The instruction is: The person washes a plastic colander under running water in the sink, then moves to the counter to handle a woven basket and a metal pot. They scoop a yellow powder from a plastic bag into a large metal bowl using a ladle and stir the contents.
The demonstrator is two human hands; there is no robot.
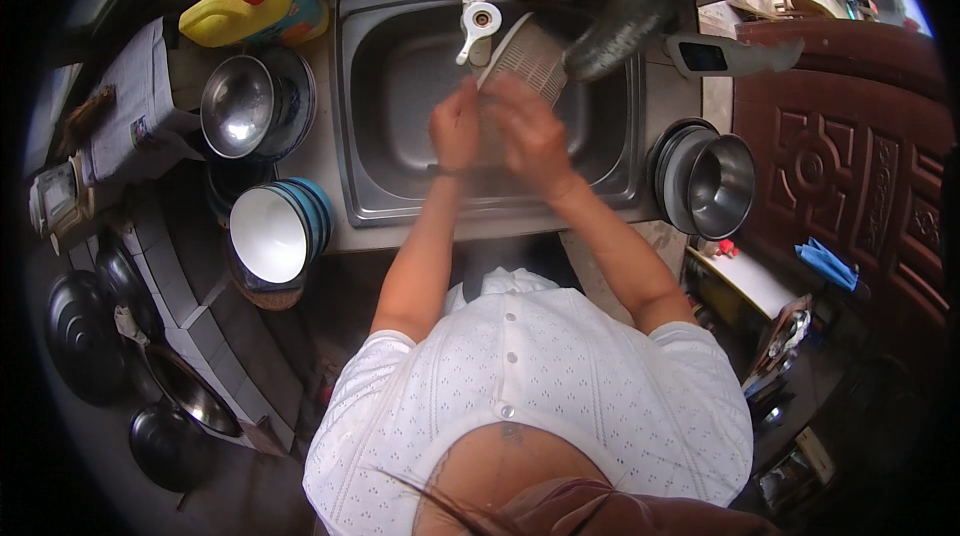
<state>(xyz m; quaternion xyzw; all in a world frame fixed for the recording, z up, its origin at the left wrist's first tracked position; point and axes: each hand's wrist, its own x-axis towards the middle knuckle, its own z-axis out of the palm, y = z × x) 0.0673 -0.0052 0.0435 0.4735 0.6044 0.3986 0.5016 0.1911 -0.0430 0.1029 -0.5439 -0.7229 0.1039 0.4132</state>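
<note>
Over the stainless steel sink [409, 116], a light plastic strainer basket [529, 56] is tilted on its side below the tap [480, 22]. My left hand [455, 127] is at the basket's lower left rim, its fingers bent; whether they grip the rim is not plain. My right hand [531, 132] is blurred and lies against or just in front of the basket's lower part. What its fingers do is hidden by the blur. A dark band is on my left wrist.
Metal bowls [238, 107] and white-and-blue bowls [268, 232] stand left of the sink. More metal bowls [720, 187] are at the right. A yellow bottle with a red cap [240, 15] lies behind at left. A thick dark pipe-like object [637, 11] hangs over the sink's right rear.
</note>
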